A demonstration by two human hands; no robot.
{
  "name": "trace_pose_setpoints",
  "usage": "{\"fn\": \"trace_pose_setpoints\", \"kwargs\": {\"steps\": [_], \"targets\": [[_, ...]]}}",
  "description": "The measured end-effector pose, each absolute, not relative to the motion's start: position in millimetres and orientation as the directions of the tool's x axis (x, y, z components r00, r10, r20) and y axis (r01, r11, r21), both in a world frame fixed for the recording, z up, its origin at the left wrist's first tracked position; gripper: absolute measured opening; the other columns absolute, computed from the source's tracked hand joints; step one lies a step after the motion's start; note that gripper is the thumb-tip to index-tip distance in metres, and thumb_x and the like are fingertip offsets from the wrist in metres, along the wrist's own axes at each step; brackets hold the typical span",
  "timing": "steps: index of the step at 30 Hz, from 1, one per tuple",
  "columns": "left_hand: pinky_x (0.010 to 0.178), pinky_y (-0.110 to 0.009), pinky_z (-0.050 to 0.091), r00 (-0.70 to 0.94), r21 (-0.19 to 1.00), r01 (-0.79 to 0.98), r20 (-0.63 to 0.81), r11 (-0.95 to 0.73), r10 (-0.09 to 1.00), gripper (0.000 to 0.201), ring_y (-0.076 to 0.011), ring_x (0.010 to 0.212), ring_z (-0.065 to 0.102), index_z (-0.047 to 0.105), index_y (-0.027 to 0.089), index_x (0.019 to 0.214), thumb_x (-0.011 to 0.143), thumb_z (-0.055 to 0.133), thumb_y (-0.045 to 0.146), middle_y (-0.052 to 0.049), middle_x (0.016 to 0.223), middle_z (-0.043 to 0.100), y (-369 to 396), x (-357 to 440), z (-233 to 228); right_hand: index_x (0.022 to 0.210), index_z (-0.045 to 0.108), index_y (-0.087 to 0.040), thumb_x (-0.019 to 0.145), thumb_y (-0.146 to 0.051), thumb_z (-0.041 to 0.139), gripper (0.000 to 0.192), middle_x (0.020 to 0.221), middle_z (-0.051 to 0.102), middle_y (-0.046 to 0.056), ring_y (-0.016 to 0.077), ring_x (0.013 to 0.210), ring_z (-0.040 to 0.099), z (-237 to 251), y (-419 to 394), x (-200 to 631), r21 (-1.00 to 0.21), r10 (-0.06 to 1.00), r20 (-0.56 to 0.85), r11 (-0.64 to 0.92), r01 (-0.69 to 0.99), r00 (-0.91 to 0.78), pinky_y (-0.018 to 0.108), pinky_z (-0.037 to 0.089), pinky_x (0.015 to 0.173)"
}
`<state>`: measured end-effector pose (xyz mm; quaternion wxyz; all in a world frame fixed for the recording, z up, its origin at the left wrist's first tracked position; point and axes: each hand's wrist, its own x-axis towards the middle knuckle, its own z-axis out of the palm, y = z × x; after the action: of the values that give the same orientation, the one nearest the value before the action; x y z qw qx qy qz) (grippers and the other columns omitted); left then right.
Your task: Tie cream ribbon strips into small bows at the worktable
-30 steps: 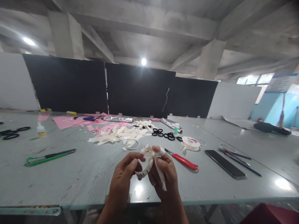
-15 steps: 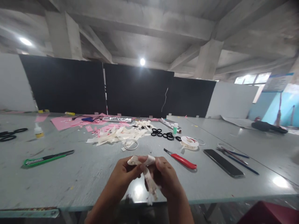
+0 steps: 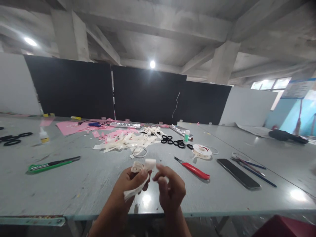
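A small glue bottle stands on a grey table strewn with ribbon scraps, black rings and cutters, under a bare concrete ceiling. Left hand pinches a cream ribbon above the near edge; right hand curls beside it, fingers touching its folded end.

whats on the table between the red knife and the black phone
Nothing: in the head view the grey table is bare between the red knife and the black phone. The ribbon spool sits farther back.
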<state>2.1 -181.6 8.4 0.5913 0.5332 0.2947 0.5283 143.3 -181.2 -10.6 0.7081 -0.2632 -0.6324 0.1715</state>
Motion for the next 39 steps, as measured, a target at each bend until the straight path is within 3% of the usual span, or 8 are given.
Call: {"fn": "trace_pose_setpoints", "kwargs": {"steps": [3, 7, 10, 13, 20, 28, 34, 39], "targets": [[0.051, -0.021, 0.031, 0.231, 0.969, -0.152, 0.228, -0.197, 0.946, 0.036, -0.0093, 0.053, 0.04, 0.057, 0.013, 0.061, 0.071, 0.069, 0.045, 0.001, 0.054, 0.048, -182.9, 1.3, 12.7, 0.106, 0.066, -0.019, 0.08, -0.04, 0.062, 0.033, 0.076, 0.062, 0.004, 0.0137, 0.062, 0.054, 4.2, -183.4, 140.4, -0.75, 0.748, 0.655, 0.661, -0.027, 0.109, 0.026, 0.044, 0.057], [0.06, -0.022, 0.04, 0.233, 0.969, -0.028, 0.247, -0.247, 0.941, 0.026, -0.0137, 0.065, 0.053, 0.065, 0.013, 0.075, 0.07, 0.072, 0.037, -0.002, 0.068, 0.061, -186.1, 6.1, 16.5, 0.075, 0.066, -0.014, 0.08, -0.037, 0.063, 0.024, 0.064, 0.056, 0.0, 0.01, 0.058, 0.049, 18.7, -183.2, 138.8, -0.866, 0.87, 0.489, 0.493, -0.088, 0.062, 0.022, 0.041, 0.055], [0.076, -0.027, 0.046, 0.253, 0.967, -0.023, 0.251, -0.253, 0.934, 0.032, -0.0198, 0.085, 0.06, 0.066, 0.015, 0.096, 0.07, 0.072, 0.033, -0.006, 0.089, 0.067, -189.4, 9.4, 17.8, 0.072, 0.065, -0.013, 0.079, -0.036, 0.065, 0.024, 0.062, 0.056, -0.001, 0.0097, 0.058, 0.049, 17.8, -179.8, 139.0, -0.872, 0.874, 0.458, 0.477, -0.107, 0.162, 0.021, 0.041, 0.055], [0.08, -0.029, 0.046, 0.252, 0.96, -0.021, 0.275, -0.279, 0.928, 0.034, -0.0219, 0.09, 0.06, 0.066, 0.016, 0.099, 0.072, 0.07, 0.035, -0.008, 0.094, 0.068, -190.8, 8.0, 18.6, 0.073, 0.065, -0.014, 0.078, -0.035, 0.066, 0.022, 0.063, 0.056, -0.001, 0.0097, 0.057, 0.049, 14.7, -178.2, 138.9, -0.862, 0.861, 0.463, 0.493, -0.118, 0.211, 0.022, 0.041, 0.054], [0.06, -0.023, 0.042, 0.231, 0.953, -0.016, 0.299, -0.304, 0.926, 0.032, -0.0142, 0.065, 0.053, 0.065, 0.012, 0.081, 0.076, 0.065, 0.044, -0.004, 0.071, 0.062, -186.2, 6.8, 12.7, 0.073, 0.067, -0.016, 0.077, -0.033, 0.067, 0.018, 0.063, 0.054, -0.001, 0.0096, 0.057, 0.049, 15.8, -181.7, 135.2, -0.838, 0.845, 0.512, 0.531, -0.128, 0.156, 0.022, 0.041, 0.053], [0.067, -0.023, 0.046, 0.037, 0.915, 0.036, 0.4, -0.401, 0.916, 0.025, -0.0145, 0.072, 0.056, 0.058, 0.017, 0.084, 0.071, 0.071, 0.035, -0.002, 0.077, 0.06, -189.8, 14.8, 8.9, 0.078, 0.066, -0.015, 0.079, -0.035, 0.066, 0.021, 0.065, 0.059, -0.001, 0.0101, 0.058, 0.051, 13.9, -180.8, 137.6, -0.855, 0.841, 0.471, 0.51, -0.098, 0.267, 0.021, 0.043, 0.054], [0.056, -0.019, 0.043, -0.029, 0.899, 0.102, 0.431, -0.426, 0.902, 0.023, -0.0137, 0.066, 0.049, 0.057, 0.017, 0.067, 0.069, 0.071, 0.035, -0.001, 0.067, 0.055, -199.1, 23.5, 14.1, 0.073, 0.063, -0.014, 0.079, -0.037, 0.065, 0.024, 0.059, 0.054, -0.002, 0.0082, 0.053, 0.047, 17.4, -182.4, 139.2, -0.851, 0.831, 0.475, 0.517, -0.089, 0.288, 0.02, 0.041, 0.05], [0.051, -0.018, 0.041, -0.141, 0.862, 0.18, 0.5, -0.475, 0.855, 0.02, -0.0177, 0.072, 0.052, 0.061, 0.019, 0.069, 0.068, 0.07, 0.037, -0.004, 0.073, 0.06, -206.2, 35.8, 14.7, 0.074, 0.062, -0.014, 0.08, -0.038, 0.062, 0.024, 0.051, 0.049, -0.005, 0.0071, 0.045, 0.045, 15.7, -184.5, 144.4, -0.858, 0.836, 0.462, 0.506, -0.089, 0.297, 0.018, 0.037, 0.043]]}}
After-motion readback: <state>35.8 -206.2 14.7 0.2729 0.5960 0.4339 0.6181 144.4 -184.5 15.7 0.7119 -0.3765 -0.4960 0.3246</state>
